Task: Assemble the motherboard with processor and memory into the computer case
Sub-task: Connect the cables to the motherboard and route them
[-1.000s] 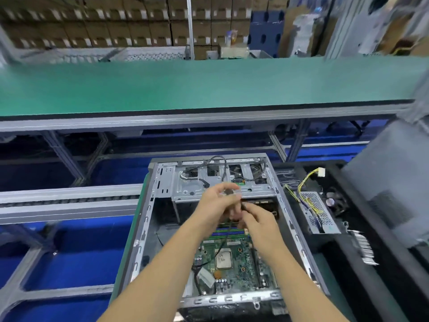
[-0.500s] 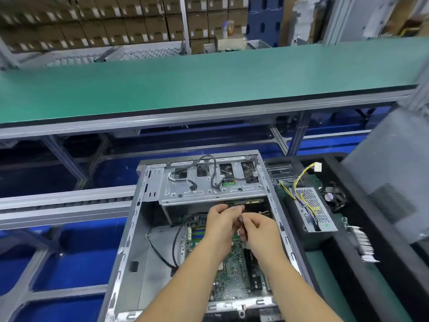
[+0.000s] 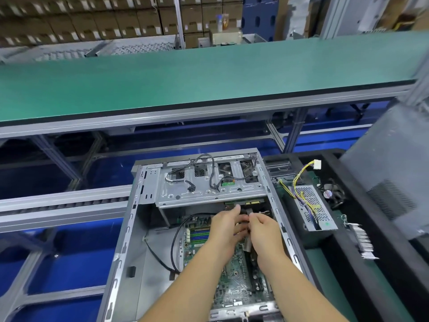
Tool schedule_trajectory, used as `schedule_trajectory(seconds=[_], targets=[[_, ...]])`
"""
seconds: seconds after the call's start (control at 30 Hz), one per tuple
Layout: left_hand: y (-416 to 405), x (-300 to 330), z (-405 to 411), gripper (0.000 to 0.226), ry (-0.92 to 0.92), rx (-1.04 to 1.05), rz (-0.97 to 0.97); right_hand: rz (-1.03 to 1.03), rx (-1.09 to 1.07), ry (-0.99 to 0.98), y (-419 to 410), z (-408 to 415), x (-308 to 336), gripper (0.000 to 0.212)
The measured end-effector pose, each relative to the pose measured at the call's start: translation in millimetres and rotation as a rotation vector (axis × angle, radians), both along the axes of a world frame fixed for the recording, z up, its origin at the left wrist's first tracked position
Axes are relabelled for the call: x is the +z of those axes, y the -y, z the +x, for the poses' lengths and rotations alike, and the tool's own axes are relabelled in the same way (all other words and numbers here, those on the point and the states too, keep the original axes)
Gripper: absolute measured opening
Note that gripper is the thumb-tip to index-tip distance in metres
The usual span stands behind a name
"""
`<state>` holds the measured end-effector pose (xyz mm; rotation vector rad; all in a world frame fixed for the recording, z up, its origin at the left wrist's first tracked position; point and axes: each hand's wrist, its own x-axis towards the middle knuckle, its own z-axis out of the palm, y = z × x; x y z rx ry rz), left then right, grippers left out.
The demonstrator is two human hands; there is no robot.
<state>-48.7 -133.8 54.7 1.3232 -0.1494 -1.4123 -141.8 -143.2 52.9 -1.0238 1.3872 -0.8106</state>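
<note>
Case [image 3: 130, 231] of bare grey metal lies open side up on the near bench, its long walls punched with slots. Green motherboard [image 3: 234, 284] sits flat on the case floor, toward the right wall; memory sticks [image 3: 200, 235] show as green and blue bars at its far left corner. The processor is hidden under the forearms. A drive cage [image 3: 209, 189] spans the far end of the case, with black cables [image 3: 210, 173] looped over its top. One further black cable [image 3: 173, 247] arcs along the left edge of the board.

Left hand [image 3: 226, 228] and right hand [image 3: 263, 231] meet over the far part of the board, just below the cage edge. Right hand pinches a small grey connector [image 3: 250, 211] between thumb and forefinger. Left-hand fingers curl toward the same spot; whether they grip anything cannot be told.

Open floor remains inside the case to the left of the board. Right wall runs close beside the right wrist. Beside the case, in a black tray [image 3: 348, 263], lies a perforated power supply [image 3: 311, 210] with yellow wires [image 3: 299, 180].
</note>
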Motion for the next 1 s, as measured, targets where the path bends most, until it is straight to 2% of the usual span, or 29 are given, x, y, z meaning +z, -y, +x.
schedule_trajectory(seconds=[0.03,0.07,0.1,0.3,0.37,0.4,0.47,0.5,0.6,0.63,0.7,0.73,1.0], targets=[[1.1,1.8,-1.3,0.045,-0.037,0.019,-0.013,0.005,-0.029,0.003,0.5,1.7,-0.2,0.033],[2.2,2.0,-2.5,0.064,-0.074,0.054,-0.013,0.007,-0.051,0.003,1.6,3.4,-0.4,0.032],[3.9,-0.1,-3.5,0.074,-0.105,0.089,-0.027,0.01,-0.062,-0.002,3.4,4.5,-0.3,0.031],[6.8,-11.6,-2.3,0.087,-0.164,0.15,-0.103,0.012,-0.063,0.031,9.1,6.9,-2.8,0.032],[8.0,-11.9,-2.4,0.086,-0.141,0.128,-0.112,0.015,-0.067,0.036,9.5,8.6,-4.5,0.031],[8.3,-12.0,-1.9,0.077,-0.116,0.099,-0.103,0.022,-0.073,0.046,9.7,9.8,-4.8,0.031],[9.7,-14.5,-1.7,0.035,-0.054,0.07,-0.087,0.038,-0.102,0.078,10.4,12.4,-4.1,0.036],[9.2,-13.5,-2.4,0.023,-0.04,0.069,-0.085,0.043,-0.116,0.088,10.5,13.5,-4.0,0.038],[9.5,-13.3,-1.2,0.022,-0.019,0.086,-0.093,0.042,-0.136,0.083,8.4,15.9,-2.1,0.041],[8.7,-11.3,-1.7,0.03,-0.019,0.082,-0.099,0.039,-0.14,0.08,7.6,15.7,-2.0,0.041],[8.7,-11.8,-2.4,0.064,-0.023,0.079,-0.093,0.047,-0.15,0.078,6.4,15.3,-2.9,0.037],[9.0,-13.4,-2.1,0.07,-0.016,0.08,-0.095,0.051,-0.149,0.074,5.4,15.3,-3.2,0.036],[10.0,-16.3,-2.2,0.067,-0.008,0.095,-0.121,0.079,-0.16,0.055,9.0,12.8,-4.6,0.027]])
